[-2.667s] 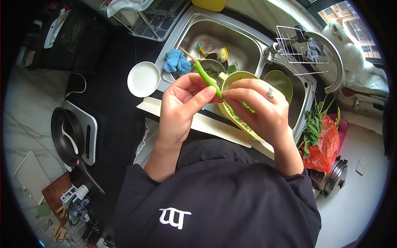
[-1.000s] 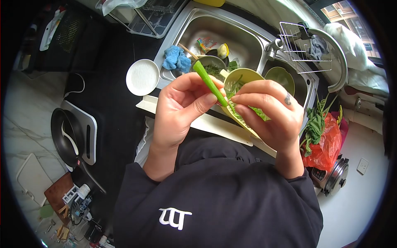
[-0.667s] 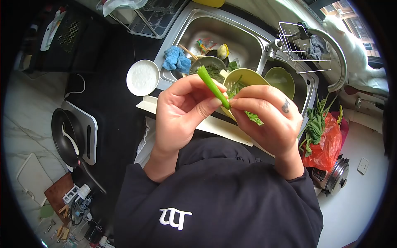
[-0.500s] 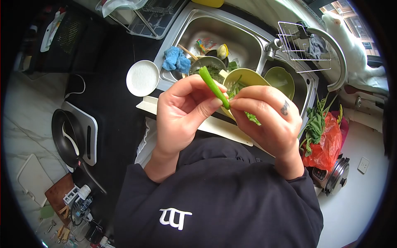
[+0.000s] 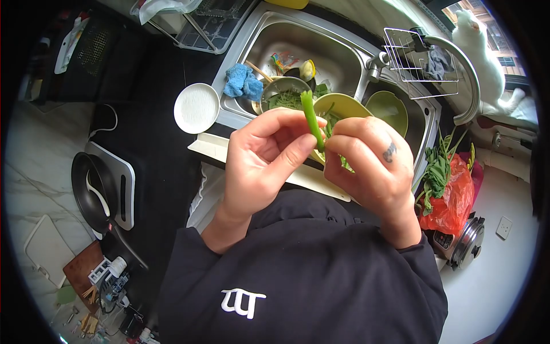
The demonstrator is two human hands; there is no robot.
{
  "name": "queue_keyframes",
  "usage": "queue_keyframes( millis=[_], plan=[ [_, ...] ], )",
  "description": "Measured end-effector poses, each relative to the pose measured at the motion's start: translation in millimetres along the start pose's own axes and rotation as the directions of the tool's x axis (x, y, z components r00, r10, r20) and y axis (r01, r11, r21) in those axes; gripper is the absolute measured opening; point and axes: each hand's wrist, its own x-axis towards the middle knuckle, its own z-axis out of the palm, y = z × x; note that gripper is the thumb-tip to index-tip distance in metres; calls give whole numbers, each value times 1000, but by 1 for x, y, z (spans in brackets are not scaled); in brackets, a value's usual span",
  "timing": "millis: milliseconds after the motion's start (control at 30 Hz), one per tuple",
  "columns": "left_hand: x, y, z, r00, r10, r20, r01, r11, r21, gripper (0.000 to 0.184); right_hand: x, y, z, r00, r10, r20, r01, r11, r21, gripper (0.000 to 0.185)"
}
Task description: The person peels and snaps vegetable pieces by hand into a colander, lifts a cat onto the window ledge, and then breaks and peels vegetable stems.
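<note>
Held between the thumb and fingers of my left hand (image 5: 260,157) is a short green vegetable stem (image 5: 310,117), nearly upright, its cut end at the top. My right hand (image 5: 372,157) is closed in a pinch at the stem's lower end; its fingertips are partly hidden. Behind and below my hands, a yellow-green colander (image 5: 346,106) with green leaves in it stands at the sink. Beside it, a metal pot (image 5: 281,87) holds more greens. Leafy bits show just under my right hand.
The steel sink (image 5: 335,46) holds wrappers and a green bowl (image 5: 389,112). A blue cloth (image 5: 243,82) and white plate (image 5: 196,108) are left. A red bag (image 5: 450,195) with greens (image 5: 436,172) lies right, near a cooker (image 5: 465,243). A white cat (image 5: 481,57) sits by the window.
The stem has turned more upright and shifted slightly right with my left hand. My right fingers have drawn down a little at its lower end. The cat has moved slightly.
</note>
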Motion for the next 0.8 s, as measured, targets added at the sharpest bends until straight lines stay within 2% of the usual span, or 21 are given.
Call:
queue_keyframes(
  millis=[100, 200, 233, 333, 400, 433, 500, 600, 633, 667, 700, 733, 767, 800],
  plan=[
    [0, -3, -5, 998, -1, 59, -2, 999, 48, 22, 2, -3, 1, 998, 67, -9, -67, 997, 50, 25],
    [1, -1, -4, 999, -18, 43, 13, 995, 104, 21, 6, 0, -7, 992, 122, -3, -122, 990, 68, 24],
    [1, 1, -2, 999, -19, 43, 14, 995, 104, 21, 8, 6, -7, 992, 113, -56, -108, 990, 87, 23],
    [1, 4, -1, 995, -92, 47, 87, 992, 92, 22, 13, 18, -13, 975, 196, -108, -196, 981, 18, 22],
    [1, 3, -6, 979, -171, 109, 170, 985, 20, 25, 18, 32, -18, 962, 214, -168, -221, 975, -22, 21],
    [1, 3, -9, 979, -170, 109, 169, 985, 19, 25, 19, 42, -17, 954, 209, -215, -225, 973, -52, 20],
    [1, 4, -14, 959, -198, 202, 221, 971, -95, 22, 19, 59, -17, 929, 257, -266, -285, 955, -75, 15],
    [0, 4, -19, 958, -208, 196, 234, 964, -123, 26, 21, 72, -16, 889, 337, -311, -359, 933, -17, 9],
    [0, 4, -20, 959, -207, 196, 233, 965, -122, 26, 27, 72, -17, 856, 434, -281, -378, 896, 232, 7],
    [0, 3, -20, 970, -196, 141, 212, 971, -108, 32, 31, 73, -17, 822, 521, -229, -379, 801, 463, 5],
    [0, 3, -18, 978, -186, 94, 195, 976, -96, 39, 35, 76, -13, 823, 543, -164, -385, 747, 542, 14],
    [0, 3, -18, 979, -186, 78, 192, 979, -74, 43, 42, 84, -3, 819, 563, -114, -422, 725, 544, 16],
    [-1, 3, -18, 982, -177, 57, 181, 981, -65, 42, 41, 106, 24, 789, 610, 66, -413, 449, 792, 19],
    [-2, 2, -18, 985, -169, 35, 171, 984, -56, 41, 35, 130, 64, 684, 688, 243, -498, 198, 844, 21]
  ],
)
